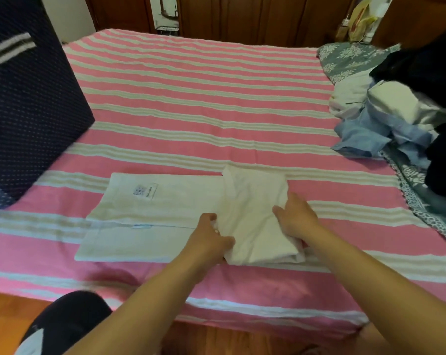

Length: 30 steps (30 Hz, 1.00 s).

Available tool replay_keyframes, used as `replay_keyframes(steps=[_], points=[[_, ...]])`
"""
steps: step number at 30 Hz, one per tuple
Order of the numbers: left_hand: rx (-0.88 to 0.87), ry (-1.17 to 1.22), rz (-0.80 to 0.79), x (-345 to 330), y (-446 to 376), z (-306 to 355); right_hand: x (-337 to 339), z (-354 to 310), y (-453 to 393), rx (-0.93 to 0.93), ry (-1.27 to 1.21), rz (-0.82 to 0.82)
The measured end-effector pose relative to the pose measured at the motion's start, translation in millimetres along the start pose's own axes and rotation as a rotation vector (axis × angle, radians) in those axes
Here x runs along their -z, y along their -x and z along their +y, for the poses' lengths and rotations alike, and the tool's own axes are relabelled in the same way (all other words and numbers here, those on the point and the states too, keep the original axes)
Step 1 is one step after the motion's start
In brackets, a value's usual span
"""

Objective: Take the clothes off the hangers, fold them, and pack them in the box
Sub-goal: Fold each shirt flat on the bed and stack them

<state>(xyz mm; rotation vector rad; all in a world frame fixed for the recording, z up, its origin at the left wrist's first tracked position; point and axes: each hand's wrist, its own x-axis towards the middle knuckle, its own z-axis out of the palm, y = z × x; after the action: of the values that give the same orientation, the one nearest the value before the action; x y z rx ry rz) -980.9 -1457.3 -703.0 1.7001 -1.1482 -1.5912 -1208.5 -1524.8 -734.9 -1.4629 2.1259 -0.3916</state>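
Observation:
A white garment [165,208] lies flat on the pink striped bed, its right part folded over into a thick pad [255,216]. My left hand [209,239] grips the left edge of that folded pad, fingers curled into the cloth. My right hand [296,216] rests on the pad's right edge with fingers spread, pressing it. A dark blue dotted fabric box [29,111] stands on the bed at the left. A heap of clothes [396,119] in white, light blue and black lies at the right; no hangers show.
The bed [191,98] with its pink and white striped sheet fills the middle. A grey floral pillow [345,60] lies at the far right corner. Wooden cupboards stand behind the bed. Wooden floor and a dark-clad knee [70,321] are at the bottom left.

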Motion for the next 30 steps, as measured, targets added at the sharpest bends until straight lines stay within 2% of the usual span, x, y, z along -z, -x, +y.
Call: replay_keyframes(steps=[3,6,8,10,11,13,15,18,22,25,28,30], points=[[-0.006,-0.065,-0.043,7,6,4,-3,14,7,0.16,0.054,0.115],[0.023,-0.102,-0.096,14,12,13,6,20,11,0.187,0.126,0.126],[-0.064,-0.221,0.043,22,3,22,10,17,24,0.246,0.209,0.198],[-0.269,-0.439,0.234,31,-21,37,12,6,46,0.479,0.127,0.234],[-0.349,-0.509,0.272,34,-36,47,11,1,58,0.663,0.109,0.183],[-0.431,-0.609,0.219,36,-74,63,2,-4,76,0.943,0.246,0.019],[-0.449,-0.71,0.113,30,-108,76,-8,-6,82,1.042,0.438,-0.076],[-0.45,-0.896,0.007,18,-142,85,-18,-5,80,1.031,0.485,0.0],[-0.559,-0.888,0.028,9,-154,97,-29,10,75,0.986,0.34,0.033],[-0.567,-0.728,0.052,9,-151,107,-28,13,78,0.947,0.164,0.036],[-0.341,-0.377,-0.048,15,-151,105,-27,14,80,0.899,0.094,0.018],[-0.243,-0.293,-0.124,18,-152,101,-28,14,81,0.795,-0.071,-0.005]])
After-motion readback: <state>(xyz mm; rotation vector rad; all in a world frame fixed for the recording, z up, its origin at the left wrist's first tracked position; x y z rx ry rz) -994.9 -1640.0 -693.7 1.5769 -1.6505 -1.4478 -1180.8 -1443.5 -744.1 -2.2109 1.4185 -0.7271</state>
